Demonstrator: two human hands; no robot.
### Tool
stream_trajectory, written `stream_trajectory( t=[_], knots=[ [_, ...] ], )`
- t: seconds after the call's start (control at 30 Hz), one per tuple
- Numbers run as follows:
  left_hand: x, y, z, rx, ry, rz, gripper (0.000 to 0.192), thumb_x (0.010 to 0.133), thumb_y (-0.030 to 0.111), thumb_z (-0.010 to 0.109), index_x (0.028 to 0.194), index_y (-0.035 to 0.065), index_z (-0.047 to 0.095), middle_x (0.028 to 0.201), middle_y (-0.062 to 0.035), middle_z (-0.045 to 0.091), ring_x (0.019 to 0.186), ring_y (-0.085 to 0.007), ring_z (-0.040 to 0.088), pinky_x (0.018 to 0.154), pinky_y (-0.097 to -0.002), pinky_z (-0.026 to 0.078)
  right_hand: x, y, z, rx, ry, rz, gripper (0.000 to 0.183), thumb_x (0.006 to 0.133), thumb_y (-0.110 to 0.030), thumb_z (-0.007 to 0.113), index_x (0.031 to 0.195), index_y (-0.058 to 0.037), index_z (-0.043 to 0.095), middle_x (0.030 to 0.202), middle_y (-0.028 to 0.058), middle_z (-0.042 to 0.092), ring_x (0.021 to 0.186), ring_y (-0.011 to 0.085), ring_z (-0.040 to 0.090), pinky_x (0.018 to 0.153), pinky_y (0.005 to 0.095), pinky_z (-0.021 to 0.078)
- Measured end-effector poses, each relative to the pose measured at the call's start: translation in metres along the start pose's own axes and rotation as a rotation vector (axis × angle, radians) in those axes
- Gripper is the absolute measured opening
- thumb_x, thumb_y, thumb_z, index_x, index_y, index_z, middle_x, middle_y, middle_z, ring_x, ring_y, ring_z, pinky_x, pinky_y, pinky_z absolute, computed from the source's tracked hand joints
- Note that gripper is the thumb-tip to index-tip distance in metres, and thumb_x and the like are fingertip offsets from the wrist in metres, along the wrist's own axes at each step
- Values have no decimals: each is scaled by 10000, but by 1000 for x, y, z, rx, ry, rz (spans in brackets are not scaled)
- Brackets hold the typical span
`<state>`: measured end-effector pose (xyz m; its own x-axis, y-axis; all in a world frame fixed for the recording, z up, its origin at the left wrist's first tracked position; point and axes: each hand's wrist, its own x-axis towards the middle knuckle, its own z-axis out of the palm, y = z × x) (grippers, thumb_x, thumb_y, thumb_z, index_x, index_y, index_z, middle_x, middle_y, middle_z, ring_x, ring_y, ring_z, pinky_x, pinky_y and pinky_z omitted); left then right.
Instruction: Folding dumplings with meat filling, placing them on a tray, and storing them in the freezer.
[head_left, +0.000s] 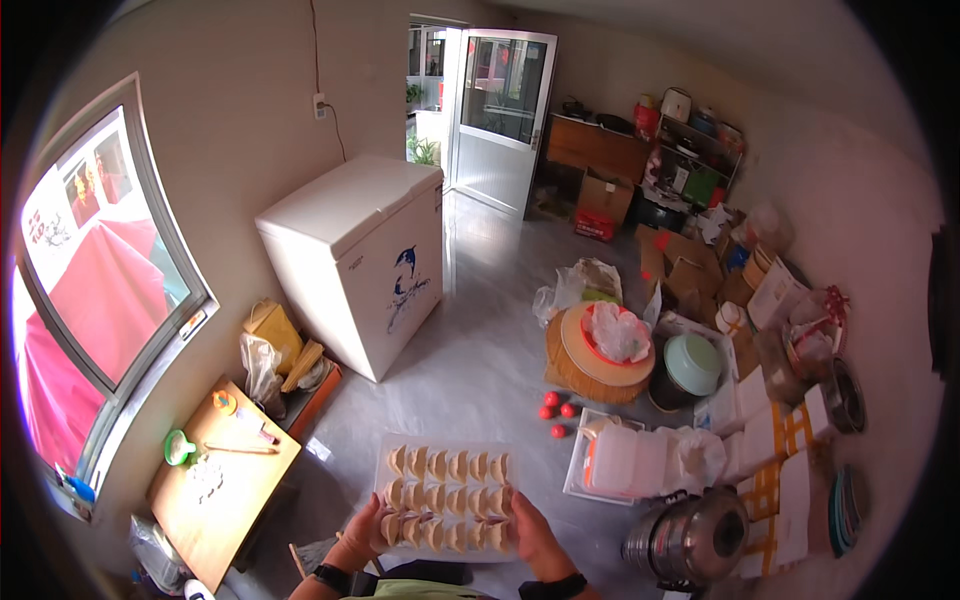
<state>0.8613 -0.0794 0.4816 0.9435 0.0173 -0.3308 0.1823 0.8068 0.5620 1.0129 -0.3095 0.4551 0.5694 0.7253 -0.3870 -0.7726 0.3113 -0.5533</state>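
A translucent plastic tray (448, 442) is held level in front of my body, above the floor. Three rows of dumplings (457, 499) fill it, pale and crescent-shaped. My left hand (365, 529) grips the tray's left edge near the lower rows. On the opposite edge, my right hand (534, 529) has its thumb over the rim. The fingers beneath the tray are hidden on both sides.
A low wooden table (247, 480) with a rolling pin (241, 448) stands at left. Beyond it is a white chest freezer (375, 262). Four-sided foam boxes, a steel steamer pot (694, 536) and tomatoes (551, 399) line the right. An open door (499, 127) is at the back.
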Motion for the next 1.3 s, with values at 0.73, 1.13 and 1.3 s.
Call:
stream_trajectory(
  t=[0.73,1.13,1.3],
  knots=[
    [403,194,48,-122,-49,85,843,832,568,491,1401,41,161,1382,-194,325,1232,-375,390,1027,-469,328,342,-314,-12,45,-147,35,544,944,-393,396,1365,-63,297,1291,117,456,1105,267,507,923,434,435],
    [616,342,39,30,-39,233,911,796,608,516,1412,49,145,1407,-176,286,1254,-363,353,1032,-462,317,584,-439,15,130,-255,199,627,914,-503,391,1397,-130,246,1363,87,393,1215,254,428,995,423,371],
    [736,435,57,-4,-69,90,871,810,583,520,1390,19,198,1364,-188,357,1209,-338,425,1015,-424,349,656,-529,36,153,-237,132,611,944,-467,344,1391,-65,237,1355,108,396,1220,250,420,1018,400,349]
  ],
)
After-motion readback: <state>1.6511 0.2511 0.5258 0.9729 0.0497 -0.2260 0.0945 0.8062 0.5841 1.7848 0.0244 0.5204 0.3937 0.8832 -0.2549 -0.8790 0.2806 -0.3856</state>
